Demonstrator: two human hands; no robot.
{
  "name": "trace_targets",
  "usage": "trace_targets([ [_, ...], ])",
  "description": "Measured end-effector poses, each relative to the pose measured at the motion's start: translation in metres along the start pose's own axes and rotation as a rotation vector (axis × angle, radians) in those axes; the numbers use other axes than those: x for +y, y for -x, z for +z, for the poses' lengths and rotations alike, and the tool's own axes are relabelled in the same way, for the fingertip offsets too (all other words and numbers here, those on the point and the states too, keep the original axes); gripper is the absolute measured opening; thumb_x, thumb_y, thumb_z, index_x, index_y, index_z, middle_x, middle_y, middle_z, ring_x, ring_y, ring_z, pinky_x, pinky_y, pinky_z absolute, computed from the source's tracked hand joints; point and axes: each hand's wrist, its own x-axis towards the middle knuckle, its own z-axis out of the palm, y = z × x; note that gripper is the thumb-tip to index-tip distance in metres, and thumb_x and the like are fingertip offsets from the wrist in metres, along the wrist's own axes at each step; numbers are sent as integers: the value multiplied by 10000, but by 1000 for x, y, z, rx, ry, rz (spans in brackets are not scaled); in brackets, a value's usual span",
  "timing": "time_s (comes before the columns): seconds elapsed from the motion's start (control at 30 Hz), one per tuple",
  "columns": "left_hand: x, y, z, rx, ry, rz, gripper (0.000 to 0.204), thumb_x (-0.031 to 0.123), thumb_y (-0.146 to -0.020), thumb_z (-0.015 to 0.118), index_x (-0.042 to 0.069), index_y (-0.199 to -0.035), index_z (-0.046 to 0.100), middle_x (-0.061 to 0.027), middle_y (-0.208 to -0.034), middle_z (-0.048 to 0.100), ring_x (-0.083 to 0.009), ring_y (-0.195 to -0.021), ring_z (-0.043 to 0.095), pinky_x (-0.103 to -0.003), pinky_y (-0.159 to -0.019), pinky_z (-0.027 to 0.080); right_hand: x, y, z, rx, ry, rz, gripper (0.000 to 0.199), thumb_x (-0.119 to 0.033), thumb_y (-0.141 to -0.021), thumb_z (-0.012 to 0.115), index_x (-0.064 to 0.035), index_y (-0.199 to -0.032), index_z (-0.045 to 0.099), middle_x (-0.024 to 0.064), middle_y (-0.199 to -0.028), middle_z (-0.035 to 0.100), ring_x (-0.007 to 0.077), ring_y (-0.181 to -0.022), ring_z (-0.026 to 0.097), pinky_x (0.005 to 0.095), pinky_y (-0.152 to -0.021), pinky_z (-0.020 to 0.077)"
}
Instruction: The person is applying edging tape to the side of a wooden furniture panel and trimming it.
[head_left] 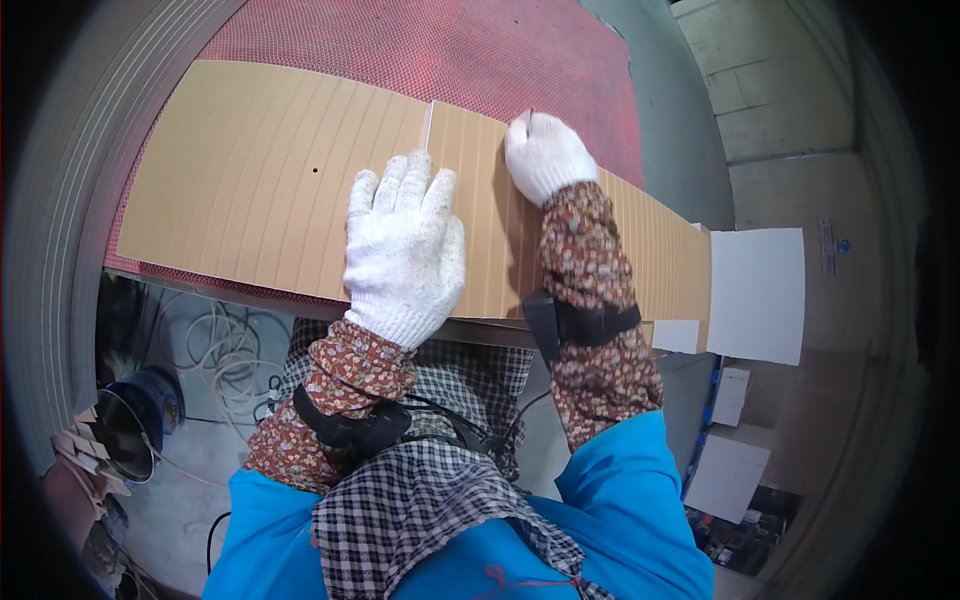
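A long brown corrugated cardboard sheet (235, 170) with many parallel crease lines lies across the work surface. It has a small dark hole in its left part and a pale slit or seam (429, 125) running in from the far edge. My left hand (405, 235), in a white knit glove, rests flat on the cardboard with fingers stretched out just below that seam. At the far edge, to the right of the seam, my right hand (548, 155) is closed in its white glove. Whatever its curled fingers may hold is hidden.
Under the cardboard lies a red mesh-like mat (420, 45). White panels (757, 295) extend at the sheet's right end. Below the near edge are coiled cables (225, 345) and a dark blue bucket (150, 400) on the floor. More white boards (728, 475) stand at lower right.
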Motion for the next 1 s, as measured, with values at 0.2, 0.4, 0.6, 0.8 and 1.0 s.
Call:
trace_targets([
  [0.2,4,-2,1,1,35,6,420,127,-879,658,-24,-1271,658,-255,-1382,601,-406,-1340,539,-557,-1172,342,-15,-19,-47,-143,3,96,424,-248,-1019,432,1,-1177,737,254,-1254,699,405,-1184,676,519,-1028,538],
  [0.4,0,5,-3,8,40,1,421,121,-875,662,-24,-1270,664,-255,-1383,611,-404,-1341,545,-552,-1175,340,7,-13,-2,7,19,-38,468,-283,-1046,389,38,-1145,716,285,-1206,702,412,-1157,680,517,-985,558],
  [0.6,1,8,-2,38,62,18,414,114,-874,663,-28,-1263,670,-255,-1377,619,-402,-1330,556,-546,-1173,345,-2,76,6,53,68,-64,359,-203,-1073,416,39,-1198,649,264,-1011,720,404,-872,738,452,-784,621],
  [0.8,-2,13,-6,64,42,19,398,103,-871,660,-38,-1242,680,-251,-1365,624,-396,-1327,559,-538,-1169,352,-32,197,10,234,219,-201,264,-183,-1050,497,4,-1145,656,214,-764,663,334,-644,720,446,-535,578],
  [1.0,1,18,1,54,46,32,393,101,-875,651,-38,-1241,672,-249,-1358,623,-393,-1327,556,-541,-1166,355,-51,261,31,219,-230,216,262,-256,-1041,575,-18,-973,662,175,-589,649,354,-543,693,452,-506,557],
])
